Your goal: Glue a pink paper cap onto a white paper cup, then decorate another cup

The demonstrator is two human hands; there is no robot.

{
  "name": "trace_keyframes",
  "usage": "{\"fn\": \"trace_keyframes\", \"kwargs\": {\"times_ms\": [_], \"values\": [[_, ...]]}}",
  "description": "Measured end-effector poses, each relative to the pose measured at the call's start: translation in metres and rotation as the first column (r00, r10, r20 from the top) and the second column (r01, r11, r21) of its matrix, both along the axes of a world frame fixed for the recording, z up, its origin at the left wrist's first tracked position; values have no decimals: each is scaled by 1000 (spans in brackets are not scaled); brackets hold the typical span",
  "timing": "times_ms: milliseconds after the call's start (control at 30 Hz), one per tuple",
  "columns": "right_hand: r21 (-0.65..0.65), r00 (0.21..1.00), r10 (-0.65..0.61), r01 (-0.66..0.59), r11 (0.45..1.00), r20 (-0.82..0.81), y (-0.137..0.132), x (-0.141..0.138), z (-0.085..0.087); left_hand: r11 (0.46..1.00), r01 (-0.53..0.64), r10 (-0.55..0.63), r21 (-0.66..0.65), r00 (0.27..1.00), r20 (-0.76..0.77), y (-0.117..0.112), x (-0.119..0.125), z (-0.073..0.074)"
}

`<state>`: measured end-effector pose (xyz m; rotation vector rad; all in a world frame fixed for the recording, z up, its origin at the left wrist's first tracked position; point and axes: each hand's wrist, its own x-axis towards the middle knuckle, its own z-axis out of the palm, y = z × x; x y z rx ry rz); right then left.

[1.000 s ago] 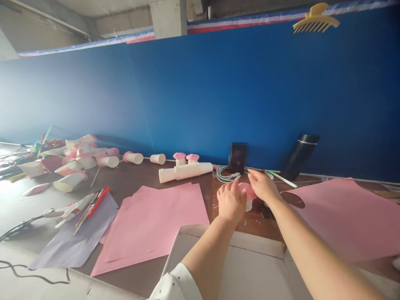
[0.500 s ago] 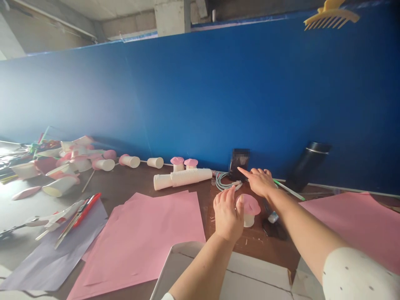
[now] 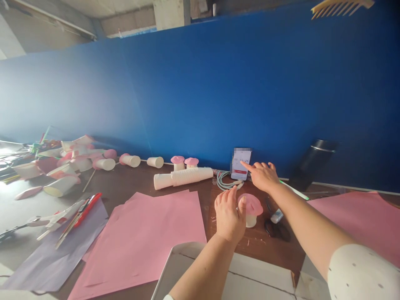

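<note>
My right hand (image 3: 264,176) reaches to a phone (image 3: 242,167) that leans upright near the blue wall. Its index finger is stretched out at the lit screen, which shows a timer and a red button; whether the tip presses the glass I cannot tell. The other fingers are loosely bent and hold nothing. Lower down, my left hand (image 3: 230,216) is open beside a paper cup with a pink paper cap (image 3: 251,204), like a mushroom. The thumb overlaps the cap's left edge; contact is unclear. Pink paper sheets (image 3: 150,233) lie to the left.
A stack of white paper cups (image 3: 184,178) lies before two small pink-capped cups (image 3: 178,162). A red utility knife (image 3: 87,210) and scissors (image 3: 43,221) lie at left, near a cup pile (image 3: 78,158). A black bottle (image 3: 312,164) stands right. A cable (image 3: 223,181) is coiled by the phone.
The phone's screen has gone from dark to lit, showing the timer. My right index finger stays at the screen, and my left hand stays beside the pink-capped cup. The view has shifted slightly.
</note>
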<state>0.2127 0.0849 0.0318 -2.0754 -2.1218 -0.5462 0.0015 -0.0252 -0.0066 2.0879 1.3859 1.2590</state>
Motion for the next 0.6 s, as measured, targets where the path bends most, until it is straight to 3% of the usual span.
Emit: {"fn": "trace_keyframes", "kwargs": {"times_ms": [67,167,333,467,600], "values": [[1,1000,7,-7,1000,-14,-3,-1,0,1000,2,-2,0,1000,3,0,0,0],[25,979,-7,12,1000,-202,-9,-3,2,1000,4,-4,-4,1000,-2,0,0,0],[32,855,-104,139,990,-509,-19,-4,5,1000,14,-15,-10,1000,-17,0,0,2],[74,681,-120,249,966,-723,-32,-7,10,999,29,-30,-12,999,-29,1,0,3],[179,486,-20,360,916,-874,-55,-20,22,1000,24,-24,-20,999,-38,1,0,4]]}}
